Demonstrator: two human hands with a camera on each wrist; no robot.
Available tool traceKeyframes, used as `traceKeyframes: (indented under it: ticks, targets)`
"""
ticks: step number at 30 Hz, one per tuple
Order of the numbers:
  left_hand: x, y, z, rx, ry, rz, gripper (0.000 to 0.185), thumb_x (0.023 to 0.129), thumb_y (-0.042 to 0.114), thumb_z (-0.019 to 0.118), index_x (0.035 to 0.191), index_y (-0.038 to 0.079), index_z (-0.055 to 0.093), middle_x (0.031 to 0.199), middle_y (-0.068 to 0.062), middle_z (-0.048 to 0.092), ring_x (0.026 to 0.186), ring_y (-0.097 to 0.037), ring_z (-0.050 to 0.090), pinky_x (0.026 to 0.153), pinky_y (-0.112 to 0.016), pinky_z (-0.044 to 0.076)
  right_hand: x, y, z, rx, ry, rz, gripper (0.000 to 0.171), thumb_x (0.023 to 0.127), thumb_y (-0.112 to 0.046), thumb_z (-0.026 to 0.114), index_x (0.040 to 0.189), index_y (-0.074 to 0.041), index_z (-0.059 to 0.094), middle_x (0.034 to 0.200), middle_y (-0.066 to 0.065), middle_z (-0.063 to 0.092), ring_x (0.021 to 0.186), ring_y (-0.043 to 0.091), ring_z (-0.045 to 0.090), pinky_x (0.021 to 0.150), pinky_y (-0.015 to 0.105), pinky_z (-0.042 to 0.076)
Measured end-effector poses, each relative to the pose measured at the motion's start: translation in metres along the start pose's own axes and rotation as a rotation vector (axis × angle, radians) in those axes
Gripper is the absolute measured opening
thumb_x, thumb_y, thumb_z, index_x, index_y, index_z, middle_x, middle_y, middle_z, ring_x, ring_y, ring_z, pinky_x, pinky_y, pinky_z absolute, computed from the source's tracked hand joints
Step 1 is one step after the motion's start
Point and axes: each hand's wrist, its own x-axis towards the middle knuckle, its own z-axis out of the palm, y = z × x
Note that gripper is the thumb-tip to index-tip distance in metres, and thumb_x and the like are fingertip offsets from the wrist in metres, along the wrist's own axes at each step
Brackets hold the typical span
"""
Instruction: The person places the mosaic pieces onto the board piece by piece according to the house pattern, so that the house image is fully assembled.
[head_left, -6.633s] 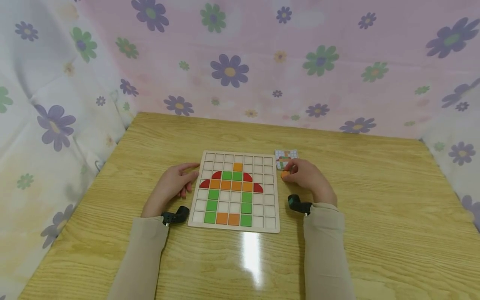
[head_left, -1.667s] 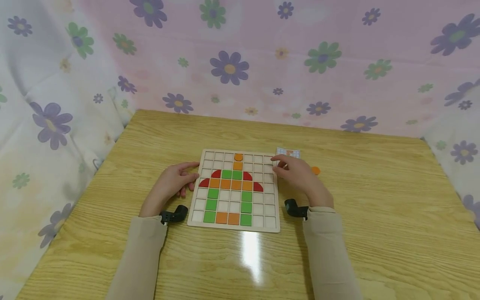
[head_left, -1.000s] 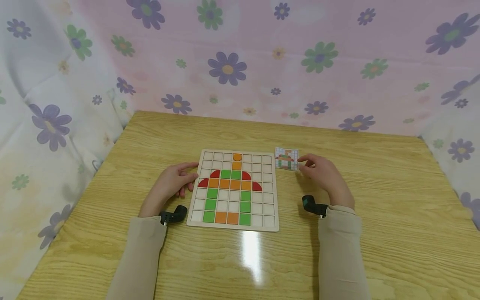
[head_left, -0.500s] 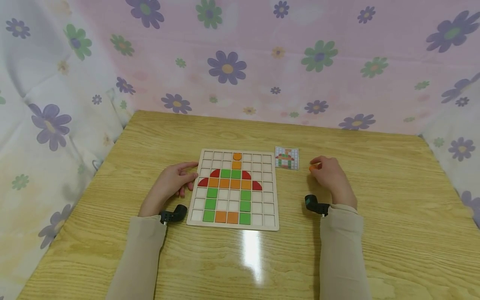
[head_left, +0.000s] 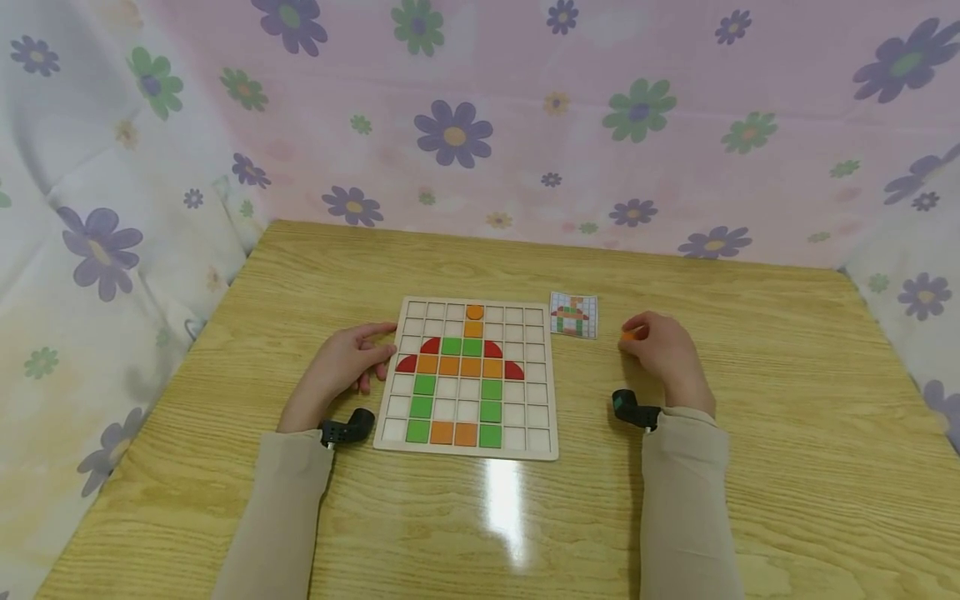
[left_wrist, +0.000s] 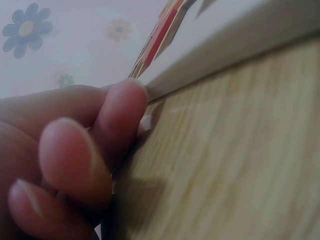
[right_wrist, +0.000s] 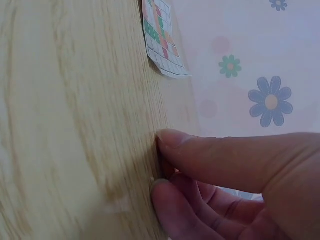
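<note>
A square wooden grid board (head_left: 517,456) lies on the table, filled with green, orange and red tiles in a mushroom-like figure, with an orange disc (head_left: 475,312) in its top row. My left hand (head_left: 347,360) rests at the board's left edge, its fingers relaxed; the left wrist view puts the fingertips right at the board's side. Right of the board, my right hand (head_left: 666,354) pinches a small orange piece (head_left: 627,336) low over the table. In the right wrist view the orange piece (right_wrist: 166,166) is mostly hidden between thumb and fingers.
A small pattern card (head_left: 574,316) printed with a coloured grid design lies between the board and my right hand. A flowered cloth (head_left: 510,158) hangs behind the wooden table (head_left: 787,400). Black wrist cameras sit on both wrists.
An orange disc has gone into the board's top row. My right hand has moved rightward past the card and pinched another orange piece lying there. The left hand has stayed put.
</note>
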Motion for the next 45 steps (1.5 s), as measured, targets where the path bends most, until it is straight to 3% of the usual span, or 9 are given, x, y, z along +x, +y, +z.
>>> traceKeyframes:
  ticks: [9, 16, 25, 33, 45]
  targets:
    - [-0.001, -0.001, 0.0, -0.009, 0.015, -0.018, 0.046, 0.091, 0.035, 0.057, 0.135, 0.028, 0.046, 0.069, -0.011, 0.062, 0.042, -0.017, 0.05, 0.042, -0.031, 0.046, 0.001, -0.001, -0.002, 0.002, -0.009, 0.017, 0.032, 0.09, -0.021, 0.057, 0.114, 0.001, 0.058, 0.114, 0.021, 0.056, 0.099, 0.034, 0.05, 0.085, 0.047, 0.042]
    - [0.0, -0.002, 0.001, -0.033, 0.012, -0.016, 0.044, 0.09, 0.037, 0.057, 0.133, 0.031, 0.048, 0.071, -0.012, 0.061, 0.042, -0.017, 0.048, 0.043, -0.033, 0.047, 0.0, 0.0, 0.0, -0.013, 0.03, 0.028, 0.033, 0.089, -0.02, 0.06, 0.114, 0.001, 0.059, 0.114, 0.022, 0.056, 0.101, 0.036, 0.05, 0.088, 0.049, 0.041]
    - [0.001, -0.002, 0.001, -0.052, 0.009, -0.021, 0.044, 0.091, 0.035, 0.058, 0.133, 0.029, 0.048, 0.071, -0.012, 0.061, 0.043, -0.016, 0.047, 0.044, -0.034, 0.048, -0.001, 0.003, 0.002, 0.04, 0.034, 0.037, 0.031, 0.09, -0.023, 0.058, 0.111, -0.001, 0.057, 0.108, 0.018, 0.057, 0.094, 0.031, 0.051, 0.08, 0.043, 0.043]
    - [0.002, -0.002, 0.0, 0.014, 0.025, -0.019, 0.046, 0.09, 0.036, 0.058, 0.134, 0.029, 0.047, 0.069, -0.01, 0.063, 0.042, -0.017, 0.05, 0.045, -0.034, 0.048, 0.005, 0.002, 0.005, 0.04, 0.034, 0.018, 0.031, 0.092, -0.028, 0.056, 0.113, -0.005, 0.059, 0.102, 0.015, 0.06, 0.085, 0.026, 0.054, 0.075, 0.036, 0.043]
    - [0.001, -0.002, 0.0, 0.007, 0.024, -0.023, 0.044, 0.09, 0.037, 0.058, 0.132, 0.03, 0.048, 0.069, -0.011, 0.062, 0.042, -0.017, 0.049, 0.044, -0.033, 0.048, 0.017, -0.023, 0.021, 0.099, 0.107, -0.05, 0.039, 0.094, -0.036, 0.05, 0.124, -0.011, 0.053, 0.09, 0.01, 0.062, 0.072, 0.022, 0.057, 0.064, 0.029, 0.044]
